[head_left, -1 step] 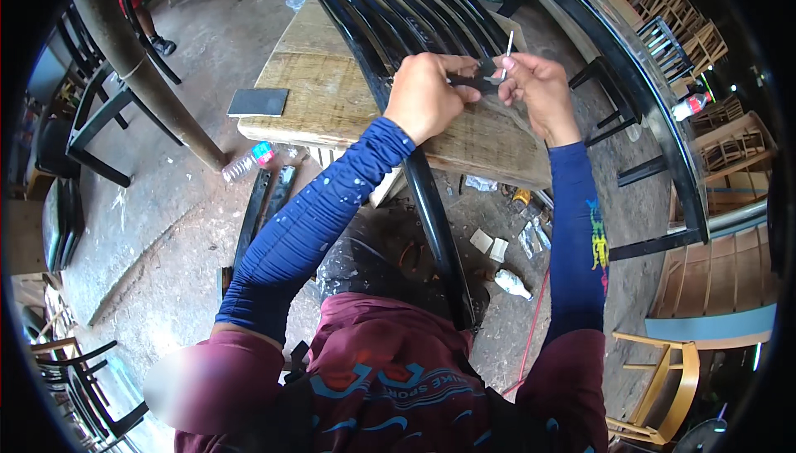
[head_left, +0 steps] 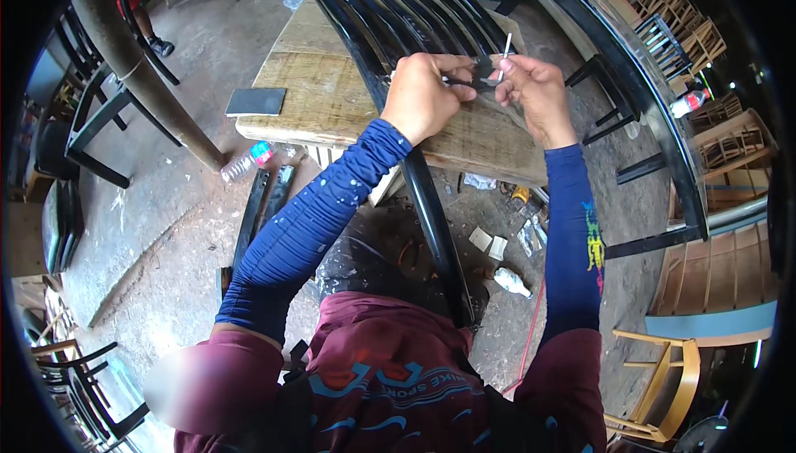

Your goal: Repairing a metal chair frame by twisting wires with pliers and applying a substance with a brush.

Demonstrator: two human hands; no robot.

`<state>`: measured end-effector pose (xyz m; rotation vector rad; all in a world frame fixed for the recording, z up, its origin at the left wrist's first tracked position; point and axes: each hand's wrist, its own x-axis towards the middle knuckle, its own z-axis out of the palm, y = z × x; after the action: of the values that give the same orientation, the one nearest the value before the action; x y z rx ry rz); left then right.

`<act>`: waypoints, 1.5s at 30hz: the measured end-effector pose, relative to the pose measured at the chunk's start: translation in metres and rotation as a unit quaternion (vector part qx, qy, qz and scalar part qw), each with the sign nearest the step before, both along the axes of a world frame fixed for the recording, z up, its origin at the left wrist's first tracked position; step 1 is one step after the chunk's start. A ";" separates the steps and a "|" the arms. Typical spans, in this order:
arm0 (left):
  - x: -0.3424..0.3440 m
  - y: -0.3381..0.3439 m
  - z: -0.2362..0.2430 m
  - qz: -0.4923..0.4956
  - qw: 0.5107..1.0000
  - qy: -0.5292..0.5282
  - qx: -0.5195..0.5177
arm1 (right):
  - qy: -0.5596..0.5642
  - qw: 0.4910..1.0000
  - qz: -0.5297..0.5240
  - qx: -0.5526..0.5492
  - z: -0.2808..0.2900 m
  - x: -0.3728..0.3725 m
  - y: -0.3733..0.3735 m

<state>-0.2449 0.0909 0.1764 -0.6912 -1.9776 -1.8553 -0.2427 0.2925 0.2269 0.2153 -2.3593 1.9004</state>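
Both my hands are raised over a wooden board (head_left: 290, 96). Between them is a small dark piece (head_left: 482, 73), possibly folded sandpaper; its kind is not clear. My left hand (head_left: 421, 92) closes on its left side with thumb and fingers. Across from it, my right hand (head_left: 537, 92) is closed, with a thin white stick like a cigarette (head_left: 506, 53) upright between its fingers; whether it also grips the dark piece is unclear. Behind and below the hands, a black slatted chair frame (head_left: 390, 5) lies on the board, one leg (head_left: 435, 229) slanting down beside my lap.
A flat dark sheet (head_left: 255, 101) lies on the board's left part. Below it, a clear bottle (head_left: 240, 163) lies on the floor near a slanted pole (head_left: 137, 72). A white bottle (head_left: 512, 282) and pliers (head_left: 410, 254) are underneath. Another black frame (head_left: 663, 121) stands at right.
My hands and the things in them have shifted very slightly left in the picture, along with the board. The grips look the same.
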 end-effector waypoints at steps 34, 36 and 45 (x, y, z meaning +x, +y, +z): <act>-0.025 0.023 -0.005 0.185 0.865 0.076 -0.460 | 0.192 0.821 -0.013 0.538 0.033 -0.051 0.015; -0.033 0.022 0.017 0.131 0.868 0.002 -0.479 | 0.246 0.771 0.075 0.583 0.032 -0.064 0.021; -0.040 0.013 0.028 0.088 0.858 -0.051 -0.503 | 0.334 0.559 0.216 0.727 0.050 -0.073 -0.004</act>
<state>-0.2852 0.1036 0.2048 -0.6111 -2.9203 -0.6353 -0.3157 0.2881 0.2771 1.3397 -2.5268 -0.6705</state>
